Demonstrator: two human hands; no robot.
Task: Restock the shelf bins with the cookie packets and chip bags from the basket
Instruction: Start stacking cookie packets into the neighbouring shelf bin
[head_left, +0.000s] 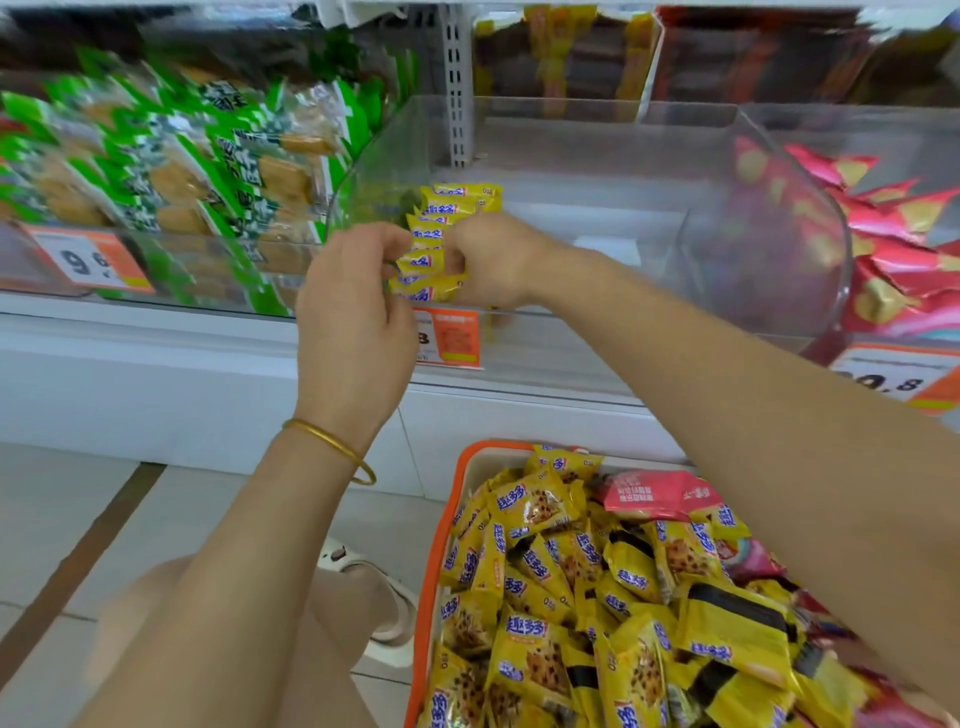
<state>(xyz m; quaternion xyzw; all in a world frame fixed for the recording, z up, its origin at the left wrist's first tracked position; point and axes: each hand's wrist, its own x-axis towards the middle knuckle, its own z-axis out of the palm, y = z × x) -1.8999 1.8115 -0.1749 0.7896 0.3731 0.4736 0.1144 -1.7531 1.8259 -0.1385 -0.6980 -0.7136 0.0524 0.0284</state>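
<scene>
As L hand (358, 312), R hand (488, 260) grip pkts (448, 206), green bags (171, 171) lie left.

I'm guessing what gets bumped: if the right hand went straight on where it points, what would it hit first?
The right hand grips the yellow cookie packets, so those come first; just beyond, probably the left hand. Depth is unclear.

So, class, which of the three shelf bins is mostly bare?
The middle bin: only a short row of yellow cookie packets at its left. Green packets fill the left bin, red bags the right.
</scene>
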